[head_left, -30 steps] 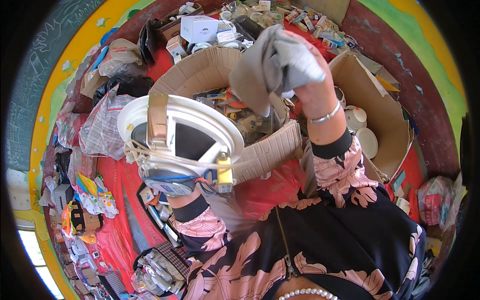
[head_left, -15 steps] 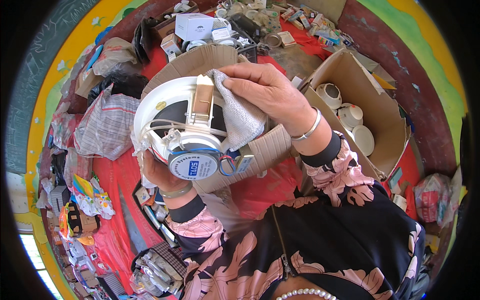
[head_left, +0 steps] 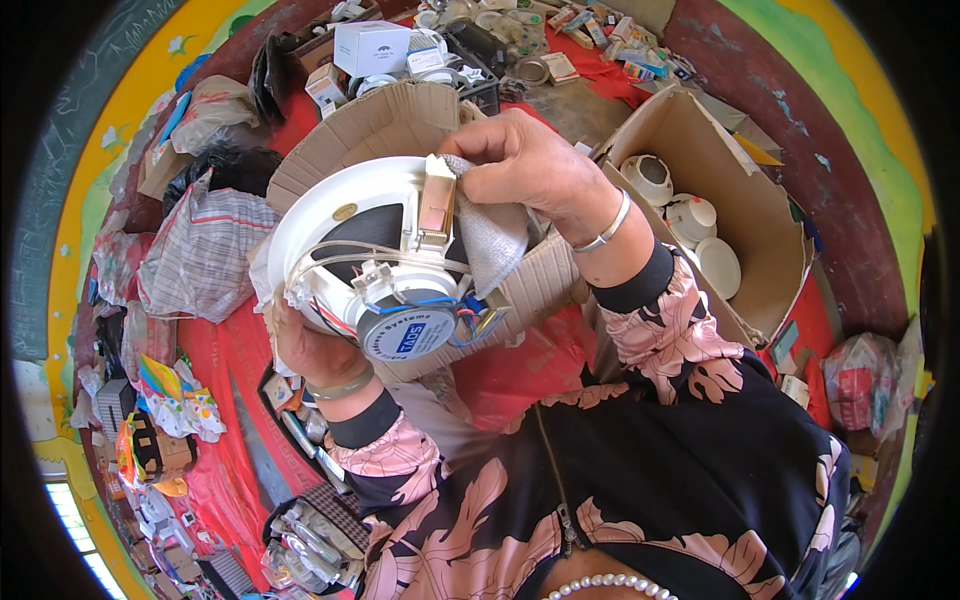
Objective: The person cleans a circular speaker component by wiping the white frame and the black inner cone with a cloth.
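A round white ceiling speaker (head_left: 350, 205) is tilted in front of me, its back with the magnet, wires and metal bracket facing up. My left hand (head_left: 315, 345) grips its lower left rim, the fingers partly hidden under it. My right hand (head_left: 525, 170) pinches a grey-white cloth (head_left: 490, 240) against the speaker's upper right edge, beside the bracket. Blue, red and clear wires run across the speaker's back. Behind and below it stands an open cardboard box (head_left: 375, 120), whose inside is mostly hidden by the speaker.
To the right, another open cardboard box (head_left: 770, 220) holds several white round parts. Small boxes and a dark crate (head_left: 485, 95) sit at the far side. Plastic bags (head_left: 205, 250) pile up on the left. Red sheeting (head_left: 225, 400) lies under scattered goods.
The speaker has tilted a little and shifted slightly right. My right hand has curled its fingers tighter, pressing the cloth against the rim near the bracket.
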`<state>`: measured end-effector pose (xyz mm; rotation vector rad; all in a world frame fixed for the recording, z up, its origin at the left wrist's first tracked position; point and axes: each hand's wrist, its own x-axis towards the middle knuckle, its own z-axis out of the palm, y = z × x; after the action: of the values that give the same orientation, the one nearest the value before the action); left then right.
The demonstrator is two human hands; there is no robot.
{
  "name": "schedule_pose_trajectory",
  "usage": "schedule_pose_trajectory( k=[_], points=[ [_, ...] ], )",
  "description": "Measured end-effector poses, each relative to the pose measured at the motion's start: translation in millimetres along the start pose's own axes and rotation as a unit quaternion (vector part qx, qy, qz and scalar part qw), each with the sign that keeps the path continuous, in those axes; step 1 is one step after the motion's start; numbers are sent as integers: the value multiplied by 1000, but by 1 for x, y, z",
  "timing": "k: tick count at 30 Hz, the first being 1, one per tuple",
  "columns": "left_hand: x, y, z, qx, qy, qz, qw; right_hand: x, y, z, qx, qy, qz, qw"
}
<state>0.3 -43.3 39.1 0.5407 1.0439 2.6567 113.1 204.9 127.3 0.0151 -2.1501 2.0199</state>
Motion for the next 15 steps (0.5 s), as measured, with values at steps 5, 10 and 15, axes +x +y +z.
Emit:
schedule_pose_trajectory(
  k=[5, 10, 15],
  points=[
    [-2, 2, -2, -20, -68, -8, 997, -2, -5, 1, 15, -7, 1, 1000],
    [-3, 2, 0, -56, -44, -13, 997, 1, -1, 3, 60, -27, -27, 997],
    [-10, 7, 18, -143, -59, -37, 987, 3, 2, 3, 76, -44, -52, 995]
  ],
)
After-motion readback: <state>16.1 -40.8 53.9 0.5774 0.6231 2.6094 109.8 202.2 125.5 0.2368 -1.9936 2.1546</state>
